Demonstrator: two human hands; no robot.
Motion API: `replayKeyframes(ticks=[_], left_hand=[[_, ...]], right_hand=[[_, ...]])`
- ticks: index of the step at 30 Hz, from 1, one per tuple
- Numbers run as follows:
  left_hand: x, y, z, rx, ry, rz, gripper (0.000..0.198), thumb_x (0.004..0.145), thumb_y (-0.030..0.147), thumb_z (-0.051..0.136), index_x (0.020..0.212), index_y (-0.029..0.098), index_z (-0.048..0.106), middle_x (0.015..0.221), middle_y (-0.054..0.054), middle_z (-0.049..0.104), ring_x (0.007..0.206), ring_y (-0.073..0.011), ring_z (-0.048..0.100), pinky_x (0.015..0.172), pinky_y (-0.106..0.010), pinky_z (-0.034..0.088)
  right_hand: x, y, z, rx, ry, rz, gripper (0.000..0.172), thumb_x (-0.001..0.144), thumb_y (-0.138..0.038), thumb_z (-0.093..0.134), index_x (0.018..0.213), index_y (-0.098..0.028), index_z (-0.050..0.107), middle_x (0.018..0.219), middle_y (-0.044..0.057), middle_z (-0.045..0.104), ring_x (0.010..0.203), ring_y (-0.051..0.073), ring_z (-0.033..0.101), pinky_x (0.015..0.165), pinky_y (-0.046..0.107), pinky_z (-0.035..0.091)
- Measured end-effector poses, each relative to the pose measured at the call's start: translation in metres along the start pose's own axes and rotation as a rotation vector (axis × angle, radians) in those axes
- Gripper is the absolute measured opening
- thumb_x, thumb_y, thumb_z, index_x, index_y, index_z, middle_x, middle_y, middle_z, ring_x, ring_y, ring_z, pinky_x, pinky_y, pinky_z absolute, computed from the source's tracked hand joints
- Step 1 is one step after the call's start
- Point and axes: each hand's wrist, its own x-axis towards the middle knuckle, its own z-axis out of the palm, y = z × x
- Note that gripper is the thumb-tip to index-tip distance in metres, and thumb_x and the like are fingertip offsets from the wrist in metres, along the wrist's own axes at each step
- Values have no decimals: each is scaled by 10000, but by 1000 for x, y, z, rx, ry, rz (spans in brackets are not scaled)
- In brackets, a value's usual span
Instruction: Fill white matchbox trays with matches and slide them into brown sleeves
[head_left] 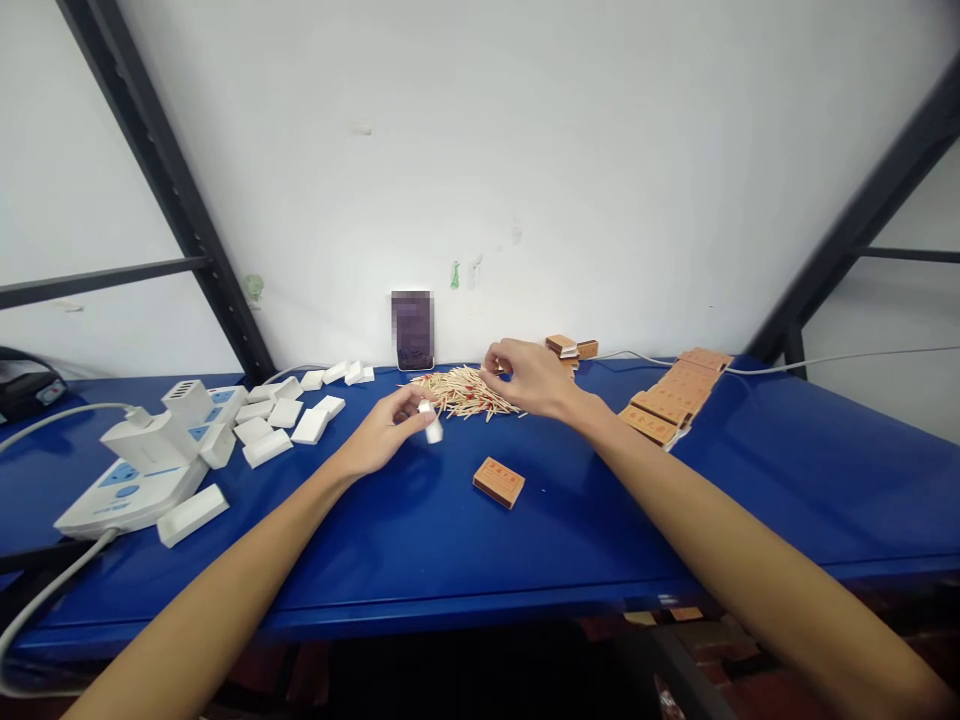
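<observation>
My left hand grips a small white matchbox tray between thumb and fingers, at the left front edge of a pile of loose matches. Over the pile's right side is my right hand, fingers curled and thumb drawn in; whatever lies between the fingertips is too small to make out. The matches have pale sticks, and some show red heads. An orange-brown matchbox lies on the blue table in front of the pile.
Several white trays are scattered at the left, beside a power strip with chargers and cables. A phone leans on the wall. Matchboxes are stacked behind my right hand, and a row of matchboxes stands right.
</observation>
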Motion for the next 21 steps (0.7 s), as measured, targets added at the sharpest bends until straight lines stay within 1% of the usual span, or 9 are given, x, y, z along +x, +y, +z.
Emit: replayKeyframes(ticks=[2,5,7,10,12,14,16,19,21], left_hand=[[-1,0,0,-9,-47,18,272,806,414,614,914,174,545,917,-31,605,813,-166,565,735,-305,464],[-5,0,1,131,-200,48,264,731,363,691,784,178,510,822,2,584,732,-139,525,681,-278,426],[-7,1,2,188,-259,59,258,724,360,702,805,183,534,796,10,581,718,-140,514,668,-277,411],[-7,3,3,171,-269,63,246,771,382,666,891,186,577,874,-13,615,764,-157,543,698,-292,427],[-7,4,3,157,-267,60,225,790,372,646,902,184,591,908,-24,629,776,-161,554,717,-301,436],[-7,5,3,156,-273,62,208,782,348,656,898,184,603,907,-22,637,768,-159,552,726,-303,438],[-8,5,3,150,-290,67,200,788,341,652,909,186,615,905,-21,644,769,-160,550,731,-303,437],[-9,7,2,101,-312,67,222,854,387,588,923,179,626,905,-31,650,775,-163,551,730,-300,435],[-9,8,1,66,-316,67,259,889,413,542,919,171,632,901,-38,654,770,-161,551,729,-299,436]], right_hand=[[-6,2,12,-51,-49,2,186,892,-319,511,994,-199,610,969,84,633,859,227,577,721,332,400],[-16,4,29,-112,-111,10,263,901,-304,499,1122,-195,591,1173,137,584,997,277,578,765,359,424],[-18,5,40,-126,-128,-4,325,911,-323,495,1197,-188,569,1242,155,553,1059,302,565,821,393,433],[-14,6,53,-91,-110,-27,425,936,-373,476,1312,-176,506,1304,166,532,1157,315,523,922,436,413],[-6,6,59,-51,-115,-41,460,944,-388,474,1345,-163,486,1309,171,542,1175,303,517,950,433,406],[4,5,61,-21,-141,-61,460,934,-383,503,1326,-142,510,1261,172,582,1142,287,542,945,411,416],[15,4,63,-5,-168,-76,408,907,-336,548,1252,-120,572,1181,165,631,1075,268,580,917,380,431],[28,0,63,10,-183,-75,287,854,-230,586,1103,-106,660,1084,152,677,971,242,621,865,342,448],[33,-2,62,22,-179,-75,239,835,-195,592,1035,-112,692,1057,148,695,937,241,633,843,338,454]])
